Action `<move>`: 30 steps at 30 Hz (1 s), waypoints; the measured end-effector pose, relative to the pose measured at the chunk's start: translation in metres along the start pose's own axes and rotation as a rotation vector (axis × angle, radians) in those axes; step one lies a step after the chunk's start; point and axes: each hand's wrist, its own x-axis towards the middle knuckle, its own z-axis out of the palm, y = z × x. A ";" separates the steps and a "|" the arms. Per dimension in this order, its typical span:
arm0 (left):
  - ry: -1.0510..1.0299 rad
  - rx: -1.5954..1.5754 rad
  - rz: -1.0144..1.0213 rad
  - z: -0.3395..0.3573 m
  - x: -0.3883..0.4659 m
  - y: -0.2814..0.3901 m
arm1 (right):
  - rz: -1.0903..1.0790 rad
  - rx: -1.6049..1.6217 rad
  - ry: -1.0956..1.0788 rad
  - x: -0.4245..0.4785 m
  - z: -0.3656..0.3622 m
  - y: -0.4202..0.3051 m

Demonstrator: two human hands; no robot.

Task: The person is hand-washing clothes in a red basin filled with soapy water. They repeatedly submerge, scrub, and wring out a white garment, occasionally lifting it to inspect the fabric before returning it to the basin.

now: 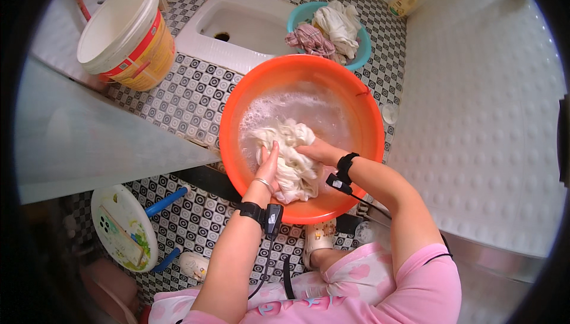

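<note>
A large orange plastic basin point(303, 215) stands on the floor before me, with sudsy water point(307, 101) in it. A bunched wet white cloth point(296, 177) lies over the near part of the water. My left hand point(269, 168) presses against the cloth's left side, a bangle on its wrist. On the other side, my right hand point(321, 151) grips the cloth's upper right, fingers partly hidden in the folds. Each wrist wears a black strap with a small cabled device.
Beyond the basin stand a teal basin point(366, 52) of laundry and a squat toilet point(258, 34). A large bucket point(142, 52) is at left, near a glass panel point(111, 141). A round stool point(124, 230) lies tipped lower left. A bottle point(404, 2) stands by the right wall.
</note>
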 end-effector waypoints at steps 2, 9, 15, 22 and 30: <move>-0.190 -0.155 0.002 -0.010 0.006 -0.003 | -0.112 -0.111 0.025 -0.011 0.027 -0.033; -0.260 -0.119 0.035 -0.017 0.011 0.008 | -0.244 -0.444 0.166 -0.056 0.075 -0.091; -0.002 0.058 0.373 0.035 -0.017 0.021 | -0.144 -0.310 0.391 -0.033 0.001 -0.028; 0.287 0.414 0.615 -0.015 0.003 0.024 | 0.269 -0.636 0.581 -0.010 -0.092 -0.001; 0.230 0.113 0.073 0.037 -0.023 0.022 | 0.293 -0.355 0.365 0.018 -0.033 0.000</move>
